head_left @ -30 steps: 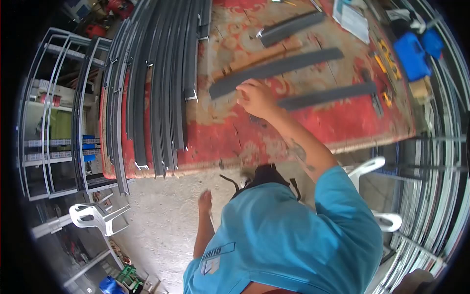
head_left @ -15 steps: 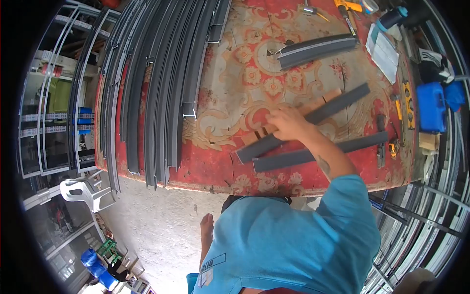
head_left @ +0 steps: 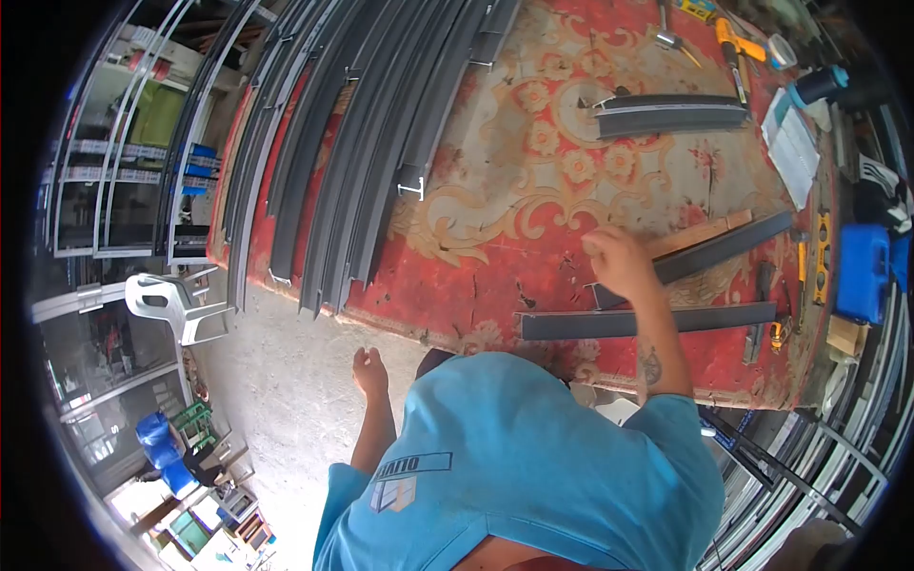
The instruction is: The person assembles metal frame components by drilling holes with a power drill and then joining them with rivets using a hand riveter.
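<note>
My right hand (head_left: 617, 266) is over the red part of the table, its fingers curled in. Beneath and beside it, a wooden strip (head_left: 700, 236) and a dark grey metal profile (head_left: 709, 259) run up to the right. The hand hides the strip's left end, and I cannot make out what the fingers grip. Closer to the front edge lies a second dark profile (head_left: 647, 322), apart from the hand. My left hand (head_left: 369, 371) hangs off the table, above the floor, its fingers loosely bent and nothing in them.
Long dark profiles (head_left: 381, 143) cover the table's left side. Short profiles (head_left: 671, 116) lie at the back. Around the right edge are a yellow-handled tool (head_left: 738, 43), a hammer (head_left: 669, 38), paper (head_left: 790, 152) and a yellow level (head_left: 822, 257). A white chair (head_left: 171, 305) stands left.
The view has swung, shifting the table rightward in the picture. My right hand, the wooden strip and the nearby profile have moved right against the front profile. My left hand has come up and forward.
</note>
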`<move>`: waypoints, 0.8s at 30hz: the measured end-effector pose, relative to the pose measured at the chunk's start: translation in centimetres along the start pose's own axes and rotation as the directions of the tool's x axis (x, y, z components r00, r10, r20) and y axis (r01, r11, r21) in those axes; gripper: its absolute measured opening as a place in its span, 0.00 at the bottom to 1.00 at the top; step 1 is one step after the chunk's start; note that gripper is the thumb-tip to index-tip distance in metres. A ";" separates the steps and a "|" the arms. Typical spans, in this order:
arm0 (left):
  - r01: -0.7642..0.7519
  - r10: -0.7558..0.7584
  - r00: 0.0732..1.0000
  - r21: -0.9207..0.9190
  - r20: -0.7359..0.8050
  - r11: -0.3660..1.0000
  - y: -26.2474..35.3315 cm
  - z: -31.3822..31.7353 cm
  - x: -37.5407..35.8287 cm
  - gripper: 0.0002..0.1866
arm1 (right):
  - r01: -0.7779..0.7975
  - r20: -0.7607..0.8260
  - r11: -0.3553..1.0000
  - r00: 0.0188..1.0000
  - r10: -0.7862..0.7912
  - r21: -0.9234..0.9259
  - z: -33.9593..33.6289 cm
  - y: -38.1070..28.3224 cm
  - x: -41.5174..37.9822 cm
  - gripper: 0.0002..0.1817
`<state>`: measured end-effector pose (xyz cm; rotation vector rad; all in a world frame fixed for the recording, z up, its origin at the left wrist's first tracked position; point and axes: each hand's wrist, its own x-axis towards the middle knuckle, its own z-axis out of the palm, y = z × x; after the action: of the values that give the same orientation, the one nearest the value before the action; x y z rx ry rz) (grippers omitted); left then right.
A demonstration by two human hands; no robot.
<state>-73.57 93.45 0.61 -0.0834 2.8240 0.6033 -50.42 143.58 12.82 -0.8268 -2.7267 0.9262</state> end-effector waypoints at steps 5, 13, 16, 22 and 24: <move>-0.080 0.050 0.953 -0.088 -0.298 0.993 2.2 -1.5 2.2 0.24 | 0.153 -0.015 0.981 0.988 -0.152 0.121 6.9 -7.7 0.4 0.14; -0.557 0.435 0.762 -0.143 -0.481 0.818 6.9 -8.2 12.6 0.21 | -0.130 0.294 0.807 0.954 -0.056 0.576 15.9 -19.5 2.4 0.23; -0.469 0.441 0.883 -0.346 -0.162 0.812 9.5 -9.6 16.6 0.25 | -0.315 0.334 0.667 0.937 0.104 0.676 21.3 -22.8 5.1 0.33; -0.523 0.560 0.818 -0.235 0.131 0.819 8.9 -7.2 21.0 0.37 | -0.437 0.199 0.484 0.862 0.467 0.758 26.8 -29.9 10.3 0.41; -0.486 0.527 0.825 -0.218 0.203 0.846 10.4 -9.0 20.5 0.38 | -0.350 0.080 0.500 0.872 0.483 0.792 28.9 -29.6 10.6 0.40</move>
<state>-96.57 99.21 7.45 0.6964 2.5285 0.8746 -81.47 114.81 7.11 -1.2676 -1.6296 1.8675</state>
